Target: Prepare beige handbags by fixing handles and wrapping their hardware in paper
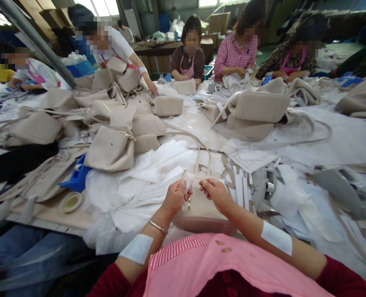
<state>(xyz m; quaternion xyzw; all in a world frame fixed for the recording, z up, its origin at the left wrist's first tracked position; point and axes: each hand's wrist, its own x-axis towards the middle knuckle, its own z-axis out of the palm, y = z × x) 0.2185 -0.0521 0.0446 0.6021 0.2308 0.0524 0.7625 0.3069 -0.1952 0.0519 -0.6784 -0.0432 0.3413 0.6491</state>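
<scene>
Cluttered worktable (51,213): left hand (175,196) pinches white wrap (189,180); right hand (217,193) curls beside it, contents unclear.

Left hand (177,197) pinching over left side of bag (203,206); right hand (216,194) curling over its right side; forearms (247,218) converging toward bag.

The worktop (51,218) spreads beneath the hands (175,196) and out to both sides. Far ahead, a bright window (104,7) shows to their left and a smaller pane (208,3) almost straight beyond, the wall (175,11) between them dim. A metal post (38,43) slants at far left. Past the worktop stand a dark table (147,50) and a cardboard box (220,22).
</scene>
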